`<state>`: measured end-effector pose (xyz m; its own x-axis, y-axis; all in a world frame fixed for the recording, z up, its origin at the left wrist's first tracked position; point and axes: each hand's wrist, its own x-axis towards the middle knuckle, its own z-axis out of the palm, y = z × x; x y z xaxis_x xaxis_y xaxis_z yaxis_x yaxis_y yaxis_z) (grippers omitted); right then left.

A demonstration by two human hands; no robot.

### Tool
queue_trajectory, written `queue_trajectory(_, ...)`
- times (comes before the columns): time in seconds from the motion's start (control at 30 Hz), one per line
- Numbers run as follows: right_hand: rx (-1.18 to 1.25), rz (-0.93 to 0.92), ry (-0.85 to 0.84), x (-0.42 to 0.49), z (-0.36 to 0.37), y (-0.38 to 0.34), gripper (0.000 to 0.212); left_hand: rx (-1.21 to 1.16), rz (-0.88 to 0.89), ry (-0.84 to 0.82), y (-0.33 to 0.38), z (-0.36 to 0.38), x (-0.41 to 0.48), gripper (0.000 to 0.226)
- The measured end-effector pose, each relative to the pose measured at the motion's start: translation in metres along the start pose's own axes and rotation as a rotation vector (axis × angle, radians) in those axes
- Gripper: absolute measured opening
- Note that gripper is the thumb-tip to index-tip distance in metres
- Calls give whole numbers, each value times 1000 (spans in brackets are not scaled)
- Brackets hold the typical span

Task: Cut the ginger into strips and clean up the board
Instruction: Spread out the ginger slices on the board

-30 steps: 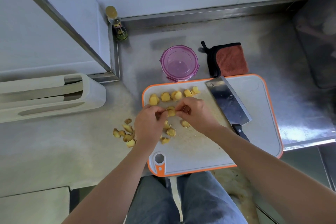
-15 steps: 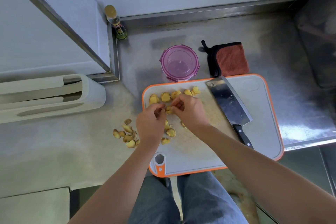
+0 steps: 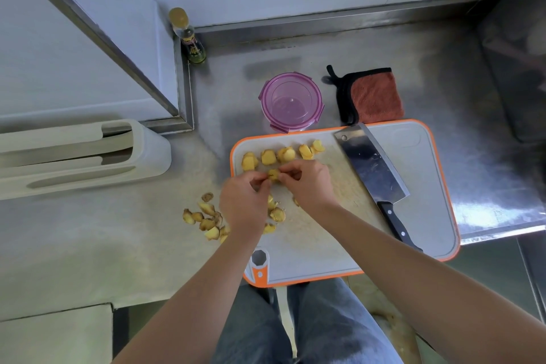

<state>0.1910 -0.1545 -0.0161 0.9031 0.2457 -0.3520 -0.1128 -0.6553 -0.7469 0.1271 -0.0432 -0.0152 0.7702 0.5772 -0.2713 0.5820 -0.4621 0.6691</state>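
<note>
Both hands have moved up the orange-rimmed white cutting board (image 3: pixel 425 186): left hand (image 3: pixel 243 204) and right hand (image 3: pixel 307 183) together pinch one yellow ginger slice (image 3: pixel 273 175) just below the lined-up row of slices (image 3: pixel 282 154), arranging them for strip cutting; the steel cleaver (image 3: pixel 372 168) lies unused.

A cutting board (image 3: pixel 425 186) lay at the counter's (image 3: pixel 88 245) front edge. A row of ginger pieces (image 3: pixel 282 154) ran along its far-left edge; a cleaver (image 3: pixel 372 171) lay on its right half. Peelings (image 3: pixel 206 219) lay on the counter left of the board, a container (image 3: pixel 291 102) and cloth (image 3: pixel 373 96) behind it.
</note>
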Motion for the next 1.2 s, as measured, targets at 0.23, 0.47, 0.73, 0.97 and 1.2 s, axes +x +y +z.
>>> queue_trajectory(0.23, 60, 12, 40, 1, -4, -2, 11, -16, 52, 37, -7, -9, -1, 10)
queue_trajectory(0.47, -228, -287, -214, -28, -13, 8, 7, 85, 164, -34, -35, -22, -19, 16)
queue_trajectory(0.73, -486, -341, -244, -45, 0, 18, 17, 216, 264, -94, -28, -18, -23, 32)
queue_trajectory(0.97, -393, -357, -267, -48, -3, 24, 10, 190, 275, -80, -29, -20, -18, 22)
queue_trajectory(1.2, -73, -57, -188, -25, -28, 14, 8, 174, 385, -145, -33, -20, -20, 23)
